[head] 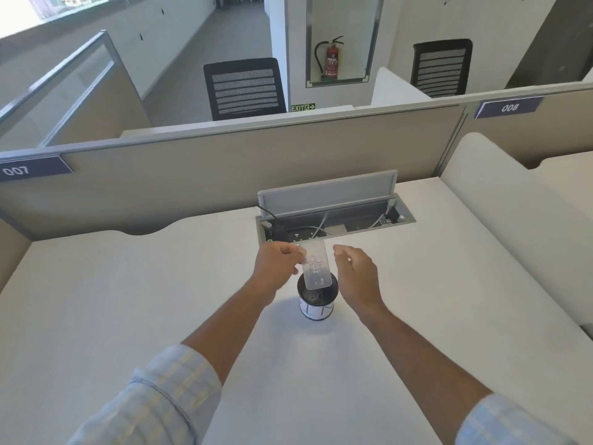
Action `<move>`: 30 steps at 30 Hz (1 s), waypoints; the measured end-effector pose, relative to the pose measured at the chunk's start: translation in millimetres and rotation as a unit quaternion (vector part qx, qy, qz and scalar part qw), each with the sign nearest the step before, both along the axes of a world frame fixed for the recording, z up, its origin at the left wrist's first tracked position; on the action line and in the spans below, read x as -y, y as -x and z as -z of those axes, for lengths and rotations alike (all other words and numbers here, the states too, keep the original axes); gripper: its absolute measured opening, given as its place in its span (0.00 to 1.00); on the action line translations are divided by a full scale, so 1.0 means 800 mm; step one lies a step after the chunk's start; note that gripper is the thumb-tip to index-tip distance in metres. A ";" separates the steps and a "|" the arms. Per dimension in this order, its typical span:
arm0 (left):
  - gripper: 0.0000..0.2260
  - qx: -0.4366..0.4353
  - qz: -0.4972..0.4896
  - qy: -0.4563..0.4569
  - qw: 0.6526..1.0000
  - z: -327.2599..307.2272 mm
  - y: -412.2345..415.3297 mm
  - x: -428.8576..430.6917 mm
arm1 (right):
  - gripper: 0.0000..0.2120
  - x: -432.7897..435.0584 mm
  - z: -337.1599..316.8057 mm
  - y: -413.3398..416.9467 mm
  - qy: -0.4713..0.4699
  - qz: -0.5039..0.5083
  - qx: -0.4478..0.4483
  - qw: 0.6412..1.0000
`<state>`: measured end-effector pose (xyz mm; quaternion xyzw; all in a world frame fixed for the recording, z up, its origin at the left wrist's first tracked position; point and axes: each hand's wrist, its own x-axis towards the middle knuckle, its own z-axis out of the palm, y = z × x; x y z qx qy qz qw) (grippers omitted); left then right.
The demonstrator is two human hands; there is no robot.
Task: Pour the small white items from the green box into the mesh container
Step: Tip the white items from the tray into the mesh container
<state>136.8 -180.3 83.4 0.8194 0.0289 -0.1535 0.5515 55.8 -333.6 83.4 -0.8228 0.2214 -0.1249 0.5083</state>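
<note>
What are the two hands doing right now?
Left hand: closed on the clear box, tilted over the mesh container.
Right hand: open, holding nothing.

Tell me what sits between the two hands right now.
In the head view, the tilted clear box of small white items lies between them, pinched by the left hand over the mesh container; the right hand hovers beside it, not touching.

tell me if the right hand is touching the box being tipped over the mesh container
Apart. The head view shows bare desk between the right hand and the box; only the left hand grips it above the mesh container.
</note>
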 end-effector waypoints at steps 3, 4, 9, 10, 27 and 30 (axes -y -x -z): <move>0.13 0.013 0.003 -0.018 1.000 0.011 -0.009 0.006 | 0.17 0.002 0.014 -0.004 0.041 -0.011 -0.037 0.998; 0.12 0.020 0.003 -0.022 1.000 0.013 -0.010 0.006 | 0.18 0.002 0.019 -0.004 0.055 -0.011 -0.051 0.997; 0.07 0.053 0.008 -0.038 0.998 0.029 -0.009 0.004 | 0.20 0.000 0.037 0.004 0.091 -0.021 -0.100 0.991; 0.06 0.057 0.008 -0.039 0.998 0.032 -0.007 0.003 | 0.20 -0.001 0.039 0.006 0.094 -0.030 -0.105 0.990; 0.05 0.174 0.015 -0.071 0.982 0.055 0.019 0.003 | 0.22 -0.017 0.021 0.044 0.035 -0.081 -0.099 0.991; 0.05 0.196 0.021 -0.080 0.977 0.059 0.024 0.004 | 0.23 -0.022 0.020 0.049 0.027 -0.086 -0.085 0.992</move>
